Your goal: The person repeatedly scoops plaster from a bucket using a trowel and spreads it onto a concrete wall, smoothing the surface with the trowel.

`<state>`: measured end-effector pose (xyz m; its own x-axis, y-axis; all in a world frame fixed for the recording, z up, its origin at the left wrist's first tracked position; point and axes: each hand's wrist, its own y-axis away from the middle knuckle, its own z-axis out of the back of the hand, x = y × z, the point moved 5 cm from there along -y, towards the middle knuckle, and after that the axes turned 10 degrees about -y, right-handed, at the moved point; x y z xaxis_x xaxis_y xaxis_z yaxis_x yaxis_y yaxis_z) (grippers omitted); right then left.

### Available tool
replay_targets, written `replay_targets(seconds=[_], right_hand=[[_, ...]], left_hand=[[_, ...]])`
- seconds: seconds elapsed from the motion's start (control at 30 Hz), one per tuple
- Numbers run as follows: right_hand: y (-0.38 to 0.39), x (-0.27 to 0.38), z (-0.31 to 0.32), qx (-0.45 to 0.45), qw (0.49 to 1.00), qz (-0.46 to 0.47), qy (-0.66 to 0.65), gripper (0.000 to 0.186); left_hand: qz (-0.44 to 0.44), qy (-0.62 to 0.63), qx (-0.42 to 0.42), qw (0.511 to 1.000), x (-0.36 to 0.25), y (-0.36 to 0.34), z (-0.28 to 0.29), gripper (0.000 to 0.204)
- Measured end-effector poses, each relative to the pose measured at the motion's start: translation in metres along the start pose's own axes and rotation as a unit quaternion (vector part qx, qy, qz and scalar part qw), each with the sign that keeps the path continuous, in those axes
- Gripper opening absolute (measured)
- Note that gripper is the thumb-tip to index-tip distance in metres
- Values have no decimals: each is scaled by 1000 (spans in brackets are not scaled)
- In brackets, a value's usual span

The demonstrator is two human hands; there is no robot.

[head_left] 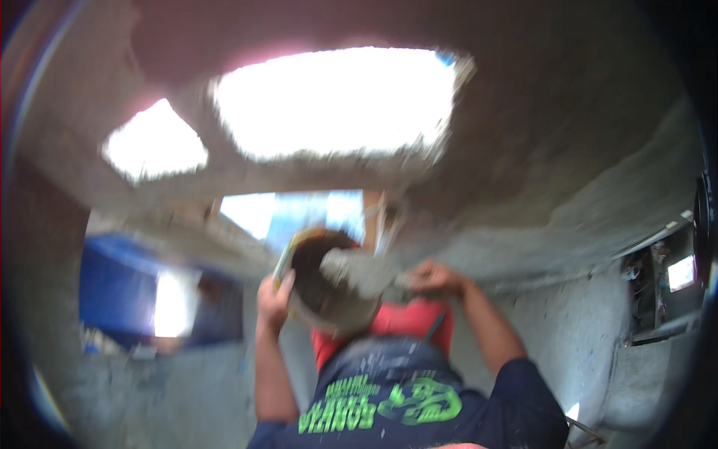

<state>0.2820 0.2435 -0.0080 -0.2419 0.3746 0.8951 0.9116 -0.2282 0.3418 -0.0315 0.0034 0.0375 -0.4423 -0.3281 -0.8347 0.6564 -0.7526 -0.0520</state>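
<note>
My left hand (274, 301) grips the rim of a round, dark bucket (308, 288) in front of my body, with its mouth tilted so the inside shows. My right hand (435, 278) is closed around the handle end of a trowel (383, 275). The trowel reaches left over the bucket's mouth, and wet grey mortar (348, 268) seems to lie along its blade. Motion blur softens the trowel's outline, and mortar and blade are hard to tell apart.
Ahead, a rough wall (538, 142) has a large bright opening and a smaller one to its left; a darker patch spreads on the right. A blue panel (116, 288) stands at left. At right is a recess with a dark frame (662, 288).
</note>
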Motion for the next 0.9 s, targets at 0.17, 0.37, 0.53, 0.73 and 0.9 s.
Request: replay_targets(seconds=[0.17,0.37,0.53,0.73,0.9], right_hand=[[17,32,-7,115,992,54,-24,51],[84,166,-41,126,978,145,-82,53],[149,292,-64,-48,961,271,-21,42],[219,478,-132,-55,875,476,-70,31],[291,656,-174,-173,714,654,181,36]], left_hand=[[34,66,-46,996,22,23,-6,22],[9,120,-171,978,30,23,-10,36],[120,207,-100,966,-62,43,7,41],[86,320,-129,935,-117,50,20,42],[126,271,-99,949,-108,53,5,23]])
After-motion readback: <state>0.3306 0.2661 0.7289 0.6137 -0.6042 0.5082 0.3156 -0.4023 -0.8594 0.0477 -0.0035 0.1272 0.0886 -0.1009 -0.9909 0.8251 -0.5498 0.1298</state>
